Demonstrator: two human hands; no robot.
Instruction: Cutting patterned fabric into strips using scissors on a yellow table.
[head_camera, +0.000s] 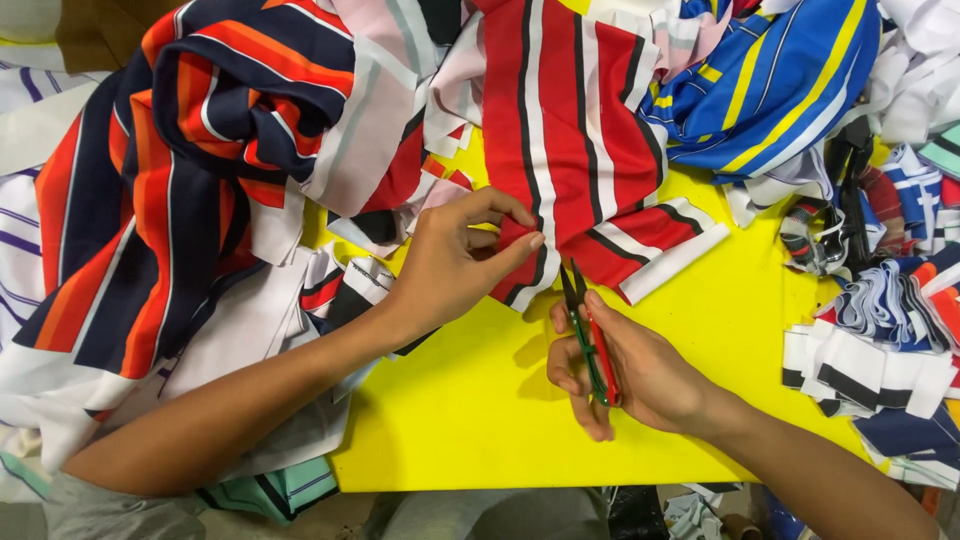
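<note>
The left hand (455, 262) pinches the lower edge of the red striped piece (575, 150), which lies across the far side of the yellow table (480, 420). The right hand (620, 375) is closed around the snips (590, 330), blades pointing at that pinched edge and just short of it; whether they touch cloth cannot be told. Judged from this, trimming of this piece is in hand, not finished. Left of the red piece lies a heap of navy and orange cloth (180, 170); right of it, blue and yellow cloth (770, 80). Nearer and further right sits 1 stack of small strips (880, 350). The heaps crowd the table's bare area.
</note>
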